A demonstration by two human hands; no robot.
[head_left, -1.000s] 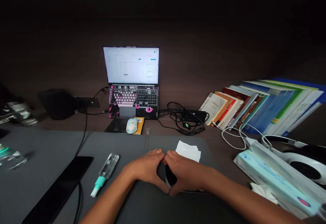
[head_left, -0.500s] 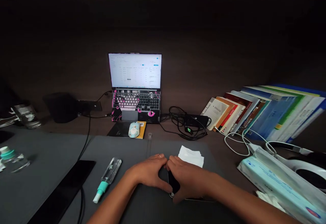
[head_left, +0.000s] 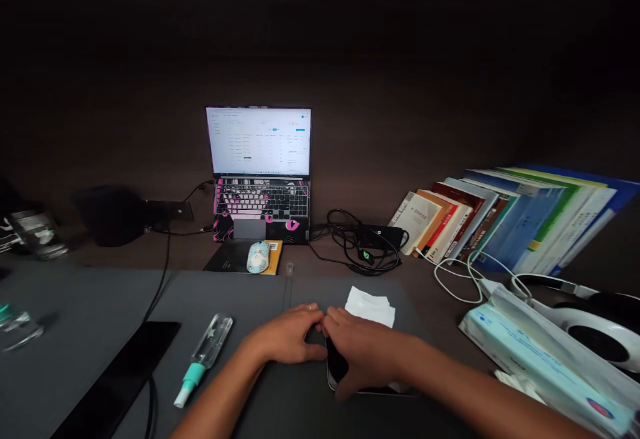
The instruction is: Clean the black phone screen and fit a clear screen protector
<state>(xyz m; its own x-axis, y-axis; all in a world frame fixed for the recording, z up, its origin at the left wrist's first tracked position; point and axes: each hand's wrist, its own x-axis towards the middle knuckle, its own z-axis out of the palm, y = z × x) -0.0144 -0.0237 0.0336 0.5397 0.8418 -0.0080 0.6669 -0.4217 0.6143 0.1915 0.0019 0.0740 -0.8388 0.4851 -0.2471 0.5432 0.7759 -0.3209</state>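
A tablet (head_left: 337,363) with a dark screen and a light rim lies flat on the desk mat, mostly hidden under my right hand (head_left: 365,349). The right fingers curl at its far left part and the thumb reaches down to the near edge. My left hand (head_left: 293,334) is at the tablet's left edge, fingers bent, with the thumb tip touching or very near the rim. The fingertips of both hands meet at the far left corner; anything pinched there is hidden. Just beyond the right hand lies a folded white tissue (head_left: 370,306).
Left of my arm lie a clear spray bottle (head_left: 213,339) and a black slab (head_left: 120,379). A clear tube (head_left: 289,286), a mouse (head_left: 259,257) and a laptop (head_left: 260,192) stand beyond. Rightward are cables (head_left: 345,246), books (head_left: 480,219), headphones (head_left: 590,326) and a tissue pack (head_left: 540,359).
My left thumb has drawn up and back from the tablet's near left corner, so more of its rim shows. The right hand stays over the tablet. The whole view has shifted slightly.
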